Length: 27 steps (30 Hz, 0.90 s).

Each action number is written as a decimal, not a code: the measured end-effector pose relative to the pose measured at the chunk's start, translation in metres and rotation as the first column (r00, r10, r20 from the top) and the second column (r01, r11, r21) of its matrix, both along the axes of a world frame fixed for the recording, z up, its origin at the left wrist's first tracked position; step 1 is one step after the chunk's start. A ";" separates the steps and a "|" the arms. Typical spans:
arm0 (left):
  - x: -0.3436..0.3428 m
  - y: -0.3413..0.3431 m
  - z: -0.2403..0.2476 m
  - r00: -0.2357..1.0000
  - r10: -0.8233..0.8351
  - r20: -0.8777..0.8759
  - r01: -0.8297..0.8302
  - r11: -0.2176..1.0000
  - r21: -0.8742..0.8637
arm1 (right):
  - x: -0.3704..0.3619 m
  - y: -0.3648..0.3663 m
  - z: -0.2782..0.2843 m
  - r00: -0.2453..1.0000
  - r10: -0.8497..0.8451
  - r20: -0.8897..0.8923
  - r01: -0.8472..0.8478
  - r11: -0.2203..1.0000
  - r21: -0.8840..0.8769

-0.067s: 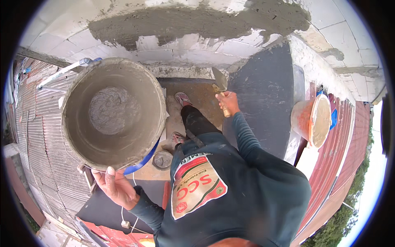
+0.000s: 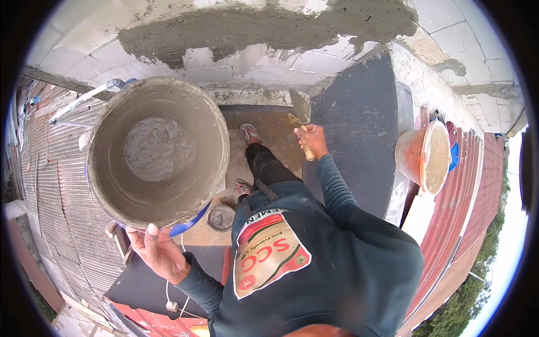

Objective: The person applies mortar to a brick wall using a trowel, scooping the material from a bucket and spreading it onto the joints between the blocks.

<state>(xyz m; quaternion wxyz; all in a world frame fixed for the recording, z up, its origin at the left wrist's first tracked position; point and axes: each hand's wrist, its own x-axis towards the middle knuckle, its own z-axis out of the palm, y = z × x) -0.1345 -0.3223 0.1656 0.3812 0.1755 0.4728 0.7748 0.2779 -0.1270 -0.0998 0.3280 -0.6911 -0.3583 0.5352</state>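
A round grey bucket [image 2: 106,157], its inner wall smeared with mortar, is tilted with its mouth facing me at the left. Wet grey mortar [image 2: 160,149] lies in its bottom. My left hand [image 2: 160,253] grips the bucket's near rim, thumb over the edge and fingers beneath. Over the ledge in the middle, my right hand [image 2: 315,140] is closed round the wooden handle of a pointed trowel [image 2: 301,106], whose metal blade points away toward the wall. Ahead stands a block wall [image 2: 258,76] with a wide band of grey plaster [image 2: 258,33].
An orange bucket [image 2: 412,154] with pale dried residue hangs or stands at the right, which I cannot tell. A small round container [image 2: 220,217] sits near my feet. A dark sloping panel [image 2: 359,140] rises right of the trowel. Corrugated roofing [image 2: 62,185] lies at the left.
The mortar bucket has shifted slightly to the right, with my left hand still on its rim. My right hand and the trowel are nearly unchanged.
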 end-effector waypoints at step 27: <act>0.032 -0.151 -0.005 0.995 -0.037 0.092 0.022 0.988 0.156 | 0.067 -0.179 0.261 0.993 -0.020 -0.119 0.065 0.923 0.379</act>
